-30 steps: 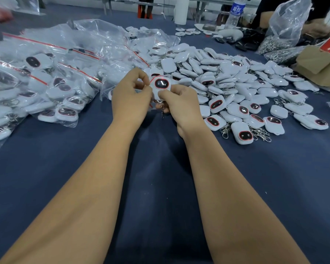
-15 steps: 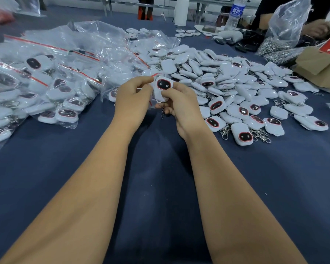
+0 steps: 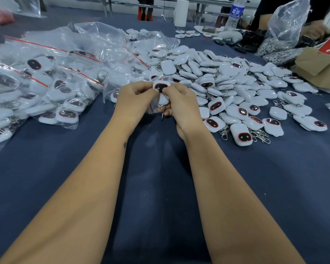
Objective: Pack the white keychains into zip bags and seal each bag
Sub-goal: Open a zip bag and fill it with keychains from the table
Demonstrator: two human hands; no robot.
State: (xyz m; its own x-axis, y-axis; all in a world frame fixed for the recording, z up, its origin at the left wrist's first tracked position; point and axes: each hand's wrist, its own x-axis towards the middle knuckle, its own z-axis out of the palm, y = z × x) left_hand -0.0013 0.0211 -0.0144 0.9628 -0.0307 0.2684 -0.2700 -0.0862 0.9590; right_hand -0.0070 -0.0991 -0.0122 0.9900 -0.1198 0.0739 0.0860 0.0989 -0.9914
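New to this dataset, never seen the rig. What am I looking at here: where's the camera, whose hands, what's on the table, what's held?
There is no robot: a person works with bare hands. The single camera sits on their head, looking forward and down. The left hand and right hand together pinch one white keychain, seemingly in a small clear bag, above a blue table. Filled zip bags with red strips lie to the left, and a heap of loose keychains to the right. At the far edge stand a water bottle and a cardboard box.
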